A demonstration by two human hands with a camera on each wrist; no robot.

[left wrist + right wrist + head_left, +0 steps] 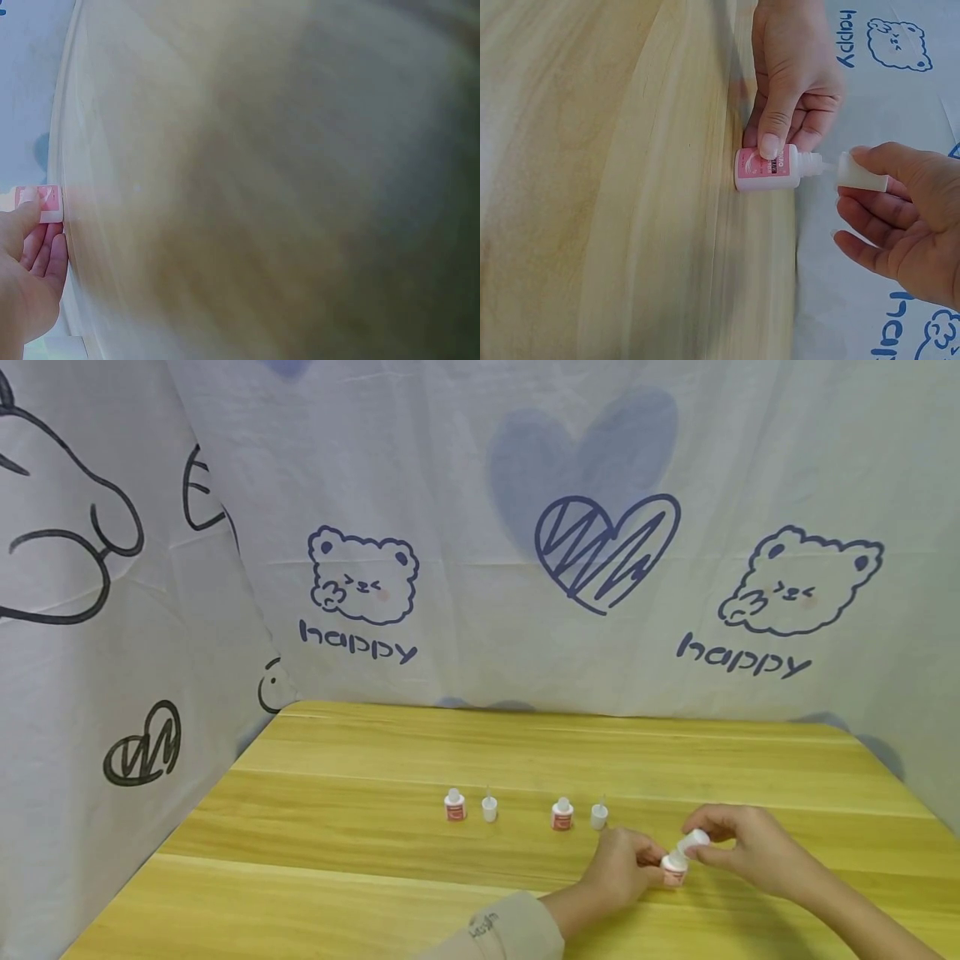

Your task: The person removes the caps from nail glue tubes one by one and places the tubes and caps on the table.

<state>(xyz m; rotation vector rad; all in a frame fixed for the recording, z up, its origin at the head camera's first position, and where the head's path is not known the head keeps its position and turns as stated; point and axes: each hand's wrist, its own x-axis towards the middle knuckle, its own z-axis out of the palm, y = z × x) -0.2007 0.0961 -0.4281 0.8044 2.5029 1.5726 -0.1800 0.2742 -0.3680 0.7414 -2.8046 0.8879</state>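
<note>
My left hand (pixel 617 870) pinches a small white glue bottle (pixel 769 169) with a pink label, thumb on its front, keeping it upright at the tabletop. Between thumb and fingers, my right hand (pixel 753 852) holds a white brush cap (pixel 861 175) just off the bottle's threaded neck. In the right wrist view a thin stem bridges the narrow gap from cap to neck. From the head view the cap tilts over the bottle mouth. The left wrist view shows only the pink label (pixel 51 198) and lower part of the bottle in the fingers.
Farther left on the wooden table (pixel 337 843) stand two similar bottles, one (pixel 455 807) beside an upturned cap (pixel 489 809), the other (pixel 562 815) beside another upturned cap (pixel 598 816). A printed white cloth (pixel 465 635) hangs behind the table's back edge.
</note>
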